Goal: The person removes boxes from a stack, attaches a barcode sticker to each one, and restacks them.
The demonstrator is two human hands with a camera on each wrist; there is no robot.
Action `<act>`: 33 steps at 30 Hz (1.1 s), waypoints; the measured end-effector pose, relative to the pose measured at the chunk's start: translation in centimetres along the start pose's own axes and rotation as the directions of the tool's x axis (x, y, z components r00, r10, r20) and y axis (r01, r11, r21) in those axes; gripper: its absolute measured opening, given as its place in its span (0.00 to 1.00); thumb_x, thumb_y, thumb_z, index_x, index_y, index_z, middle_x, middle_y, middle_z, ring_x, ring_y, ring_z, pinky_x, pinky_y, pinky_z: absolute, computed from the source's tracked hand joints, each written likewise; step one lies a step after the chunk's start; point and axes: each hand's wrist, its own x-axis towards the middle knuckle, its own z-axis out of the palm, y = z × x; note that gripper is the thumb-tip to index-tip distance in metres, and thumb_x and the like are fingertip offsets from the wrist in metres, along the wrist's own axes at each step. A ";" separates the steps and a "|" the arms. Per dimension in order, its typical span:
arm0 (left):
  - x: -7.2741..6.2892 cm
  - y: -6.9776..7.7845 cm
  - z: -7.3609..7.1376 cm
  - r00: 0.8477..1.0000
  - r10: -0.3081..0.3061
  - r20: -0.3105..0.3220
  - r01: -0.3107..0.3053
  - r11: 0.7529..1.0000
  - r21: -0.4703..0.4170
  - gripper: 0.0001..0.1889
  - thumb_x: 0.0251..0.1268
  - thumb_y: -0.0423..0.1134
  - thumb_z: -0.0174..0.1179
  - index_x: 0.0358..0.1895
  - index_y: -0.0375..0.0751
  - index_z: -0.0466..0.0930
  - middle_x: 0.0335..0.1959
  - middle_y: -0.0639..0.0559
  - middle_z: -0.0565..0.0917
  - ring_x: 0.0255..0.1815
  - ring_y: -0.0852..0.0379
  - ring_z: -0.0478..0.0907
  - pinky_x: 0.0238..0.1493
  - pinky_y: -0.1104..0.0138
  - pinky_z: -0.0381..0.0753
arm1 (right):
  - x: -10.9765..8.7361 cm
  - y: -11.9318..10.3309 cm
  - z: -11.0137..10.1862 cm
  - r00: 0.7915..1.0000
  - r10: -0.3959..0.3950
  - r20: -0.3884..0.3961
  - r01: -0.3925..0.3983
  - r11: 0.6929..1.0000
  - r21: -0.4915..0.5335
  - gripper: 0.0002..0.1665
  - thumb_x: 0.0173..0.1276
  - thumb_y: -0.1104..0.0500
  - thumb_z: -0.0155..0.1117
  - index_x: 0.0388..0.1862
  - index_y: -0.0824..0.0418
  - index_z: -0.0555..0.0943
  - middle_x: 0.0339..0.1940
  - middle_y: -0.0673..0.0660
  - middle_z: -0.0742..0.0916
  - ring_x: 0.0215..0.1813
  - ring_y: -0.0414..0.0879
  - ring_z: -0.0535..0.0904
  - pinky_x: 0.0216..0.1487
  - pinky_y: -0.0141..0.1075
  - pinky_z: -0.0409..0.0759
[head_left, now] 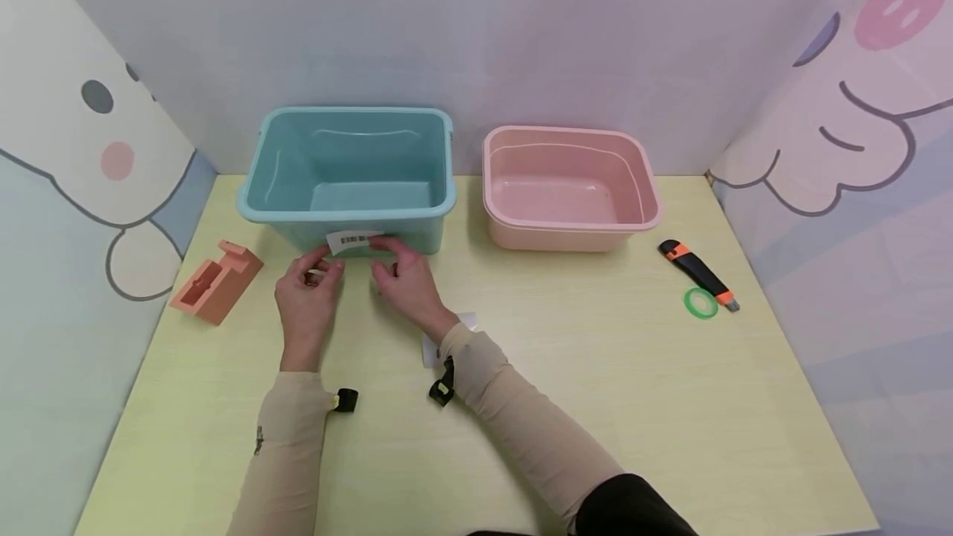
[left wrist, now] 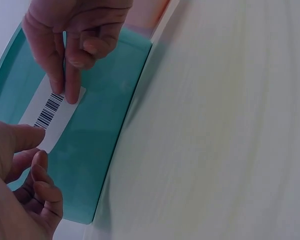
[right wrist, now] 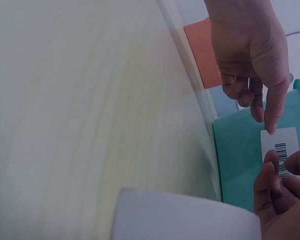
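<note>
A white barcode label (head_left: pixel 345 242) lies slantwise at the front wall of the teal bin (head_left: pixel 298 230), below its rim. My left hand (head_left: pixel 307 300) pinches the label's left end between thumb and finger, seen closely in the left wrist view. At the other end is my right hand (head_left: pixel 411 286), whose extended fingertips rest on the label while its thumb stays lower and away from it. In the right wrist view the barcode label (right wrist: pixel 293 134) shows between both hands against the bin.
To the right stands a pink bin (head_left: pixel 558 238). A black-and-orange utility knife (head_left: pixel 700 271) lies beside a green tape ring (head_left: pixel 689 294). An orange block-shaped holder (head_left: pixel 231 284) sits at the table's left edge. White paper (head_left: pixel 429 351) lies partly under my right wrist.
</note>
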 end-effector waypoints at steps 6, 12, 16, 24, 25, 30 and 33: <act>0.0 -0.1 -0.2 1.000 0.003 0.001 -0.003 1.000 0.004 0.17 0.70 0.38 0.71 0.59 0.38 0.88 0.38 0.57 0.82 0.31 0.70 0.77 0.35 0.79 0.74 | 0.0 0.1 0.0 1.000 0.001 0.001 -0.001 1.000 0.001 0.22 0.73 0.63 0.61 0.65 0.58 0.82 0.15 0.48 0.81 0.16 0.35 0.71 0.20 0.28 0.67; -0.1 -0.1 -0.2 1.000 -0.017 -0.014 0.017 1.000 -0.004 0.18 0.72 0.39 0.69 0.60 0.36 0.86 0.37 0.63 0.82 0.33 0.68 0.78 0.36 0.77 0.74 | 0.0 0.2 0.1 1.000 0.012 0.013 -0.012 1.000 0.002 0.23 0.73 0.63 0.61 0.66 0.57 0.82 0.16 0.49 0.82 0.17 0.35 0.72 0.20 0.28 0.68; -0.3 0.4 0.2 1.000 0.001 0.013 0.000 0.997 -0.079 0.13 0.74 0.36 0.65 0.54 0.32 0.86 0.40 0.56 0.85 0.36 0.65 0.80 0.39 0.77 0.77 | 0.0 0.1 0.1 1.000 0.016 0.011 -0.016 1.000 -0.009 0.24 0.72 0.62 0.61 0.66 0.57 0.82 0.15 0.49 0.82 0.17 0.35 0.72 0.21 0.29 0.68; -0.2 0.7 1.1 0.978 0.156 0.140 -0.132 0.978 -0.163 0.14 0.75 0.28 0.58 0.59 0.32 0.85 0.56 0.37 0.87 0.51 0.64 0.81 0.51 0.76 0.76 | 0.2 0.2 0.1 1.000 -0.016 0.024 0.016 1.000 -0.018 0.23 0.71 0.63 0.62 0.64 0.59 0.83 0.16 0.50 0.82 0.18 0.36 0.72 0.24 0.28 0.69; -0.1 0.7 1.1 0.977 0.162 0.141 -0.138 0.977 -0.165 0.15 0.75 0.27 0.58 0.60 0.32 0.85 0.57 0.38 0.87 0.52 0.63 0.82 0.51 0.76 0.76 | 0.2 0.2 0.1 1.000 -0.015 0.025 0.016 1.000 -0.014 0.23 0.71 0.63 0.62 0.64 0.60 0.83 0.17 0.50 0.82 0.18 0.36 0.73 0.24 0.29 0.70; 0.2 0.5 0.8 0.984 0.156 0.088 -0.139 0.974 -0.178 0.18 0.75 0.25 0.57 0.64 0.34 0.83 0.60 0.39 0.86 0.52 0.59 0.83 0.52 0.77 0.77 | 0.0 0.6 0.0 1.000 0.015 0.006 -0.015 1.000 0.009 0.23 0.71 0.63 0.62 0.65 0.60 0.82 0.16 0.49 0.82 0.18 0.37 0.74 0.23 0.29 0.70; 0.4 0.4 0.7 0.987 0.144 0.065 -0.130 0.974 -0.188 0.17 0.75 0.25 0.57 0.62 0.33 0.83 0.59 0.39 0.86 0.50 0.58 0.82 0.52 0.77 0.77 | 0.0 0.7 0.0 1.000 0.020 -0.001 -0.020 0.999 0.028 0.24 0.71 0.64 0.62 0.65 0.61 0.82 0.16 0.51 0.83 0.18 0.37 0.76 0.23 0.29 0.71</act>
